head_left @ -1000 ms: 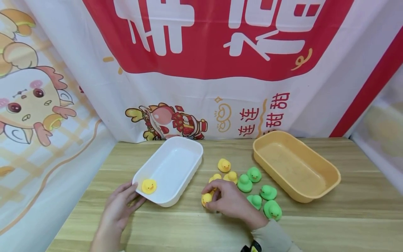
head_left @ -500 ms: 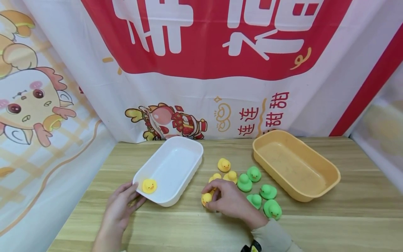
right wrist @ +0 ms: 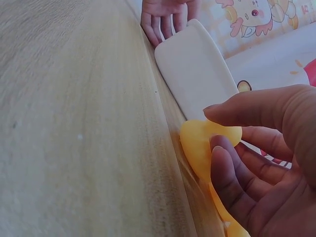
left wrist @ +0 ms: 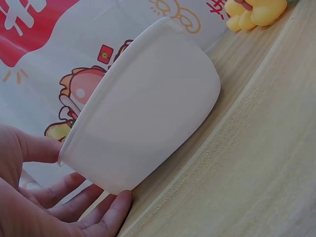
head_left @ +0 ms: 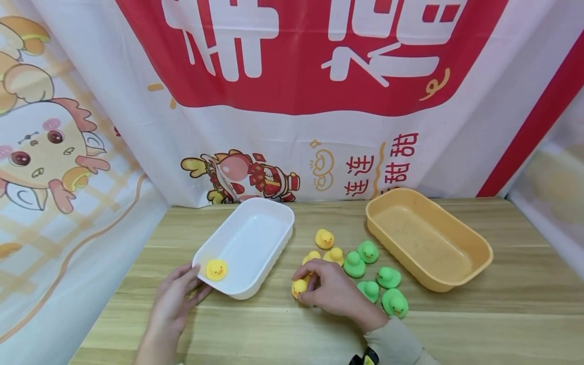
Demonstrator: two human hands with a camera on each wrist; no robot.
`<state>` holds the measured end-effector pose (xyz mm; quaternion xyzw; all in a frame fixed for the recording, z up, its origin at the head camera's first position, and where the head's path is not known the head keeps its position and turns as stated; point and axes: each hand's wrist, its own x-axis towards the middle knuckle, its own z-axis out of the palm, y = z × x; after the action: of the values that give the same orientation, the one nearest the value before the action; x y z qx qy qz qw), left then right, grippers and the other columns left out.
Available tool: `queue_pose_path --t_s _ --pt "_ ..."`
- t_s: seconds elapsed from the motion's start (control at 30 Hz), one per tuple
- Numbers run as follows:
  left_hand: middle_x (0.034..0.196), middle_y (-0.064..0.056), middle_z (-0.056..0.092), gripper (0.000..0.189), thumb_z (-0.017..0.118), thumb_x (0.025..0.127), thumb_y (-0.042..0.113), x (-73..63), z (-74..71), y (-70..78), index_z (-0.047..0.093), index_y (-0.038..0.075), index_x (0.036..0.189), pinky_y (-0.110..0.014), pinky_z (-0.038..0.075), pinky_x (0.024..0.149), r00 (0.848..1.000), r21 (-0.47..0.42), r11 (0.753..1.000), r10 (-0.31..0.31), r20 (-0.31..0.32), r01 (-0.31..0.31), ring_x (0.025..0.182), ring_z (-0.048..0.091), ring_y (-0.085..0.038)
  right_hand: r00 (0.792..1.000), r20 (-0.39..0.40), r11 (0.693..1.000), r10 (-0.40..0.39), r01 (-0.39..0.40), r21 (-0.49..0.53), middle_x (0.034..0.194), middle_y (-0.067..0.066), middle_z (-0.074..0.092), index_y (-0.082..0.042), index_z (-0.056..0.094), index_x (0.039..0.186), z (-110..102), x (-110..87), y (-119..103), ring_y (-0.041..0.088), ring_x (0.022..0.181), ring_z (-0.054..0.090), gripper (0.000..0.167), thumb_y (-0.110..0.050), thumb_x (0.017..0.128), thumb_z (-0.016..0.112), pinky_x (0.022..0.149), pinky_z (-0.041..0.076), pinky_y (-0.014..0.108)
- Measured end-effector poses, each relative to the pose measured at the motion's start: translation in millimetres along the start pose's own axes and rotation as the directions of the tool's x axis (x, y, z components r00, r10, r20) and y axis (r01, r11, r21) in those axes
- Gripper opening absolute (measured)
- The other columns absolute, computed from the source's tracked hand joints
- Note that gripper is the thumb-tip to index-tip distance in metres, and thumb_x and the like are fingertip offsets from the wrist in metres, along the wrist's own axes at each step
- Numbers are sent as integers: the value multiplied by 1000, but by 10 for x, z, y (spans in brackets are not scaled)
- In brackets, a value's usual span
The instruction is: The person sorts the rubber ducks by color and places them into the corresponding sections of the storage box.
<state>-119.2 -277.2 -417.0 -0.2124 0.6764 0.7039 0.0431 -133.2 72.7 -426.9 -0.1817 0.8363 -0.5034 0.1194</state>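
Note:
My left hand (head_left: pixel 171 299) grips the near left corner of a white plastic tub (head_left: pixel 255 238), thumb at the rim and fingers against the outside wall, as the left wrist view shows on the tub's end (left wrist: pixel 148 103). One yellow rubber duck (head_left: pixel 216 269) sits inside, near that corner. Low over the table, my right hand (head_left: pixel 335 289) pinches another yellow rubber duck (head_left: pixel 299 288) between thumb and fingers. In the right wrist view the duck's body (right wrist: pixel 195 148) shows between the fingertips. Several more yellow ducks (head_left: pixel 324 239) lie just behind this hand, partly hidden by it.
Several green rubber ducks (head_left: pixel 388 278) stand to the right of my right hand. Behind them, at the right, is a tan plastic tub (head_left: pixel 424 238) set at an angle. A printed cloth (head_left: pixel 292 147) hangs along the back edge of the wooden table (head_left: pixel 255 334).

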Motion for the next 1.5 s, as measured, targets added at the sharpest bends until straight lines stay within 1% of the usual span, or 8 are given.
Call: queue_pose_path --t_s 0.17,0.33,0.47,0.6,0.87,1.17,1.27,1.5 --pt "126 4 65 61 60 111 31 -10 35 0 38 -1 158 -32 62 101 1000 14 1000 5 -22 -5 107 70 -6 1000 -6 1000 -8 8 6 92 1 69 -15 78 109 -1 3 8 13 76 63 28 -10 83 88 57 54 24" --pt "125 5 65 60 59 112 32 -18 63 0 39 0 158 -31 63 101 999 30 1000 9 -41 -8 106 70 -6 1000 -12 1000 -16 16 10 91 1 69 -15 78 108 6 5 20 13 76 63 28 -11 83 89 57 54 24" --pt "123 5 64 59 58 112 32 -20 71 1 39 0 157 -30 63 100 999 35 999 10 -43 -9 105 69 -7 999 -21 1000 -24 24 2 90 -1 70 -15 79 108 15 7 32 12 75 63 27 -13 83 90 57 54 24" --pt "125 3 63 59 58 112 32 -17 74 -2 39 -1 157 -30 63 100 999 35 999 14 -41 -12 105 69 -7 998 -43 999 -36 36 0 89 -3 69 -16 79 106 19 4 33 10 74 63 25 -13 84 90 59 54 23" --pt "128 0 61 59 58 112 32 -10 80 -5 40 0 158 -29 63 100 998 45 999 6 -57 -4 105 68 -6 993 -96 997 -65 69 32 89 -3 69 -17 79 105 -2 -7 -14 10 74 62 23 -12 84 89 62 54 23" --pt "120 5 64 57 57 112 33 -19 105 -4 42 0 155 -28 64 98 997 51 999 19 -74 -16 102 68 -4 990 -132 996 -49 58 61 88 -2 70 -17 80 105 -52 -5 -55 12 76 63 24 -14 84 90 63 55 23" --pt "123 3 63 55 56 112 33 -17 130 -9 43 -1 154 -27 64 96 996 53 998 30 -89 -25 100 68 -2 989 -140 995 -47 58 75 87 -2 71 -18 80 105 -67 -10 -67 12 77 64 24 -14 84 90 65 56 22" --pt "140 -11 55 56 52 114 33 -1 194 -36 42 -2 157 -24 64 91 989 87 995 55 -139 -43 96 67 0 990 -136 995 -44 56 85 90 -2 72 -16 80 106 -72 -18 -69 13 78 64 23 -16 85 90 65 55 22"
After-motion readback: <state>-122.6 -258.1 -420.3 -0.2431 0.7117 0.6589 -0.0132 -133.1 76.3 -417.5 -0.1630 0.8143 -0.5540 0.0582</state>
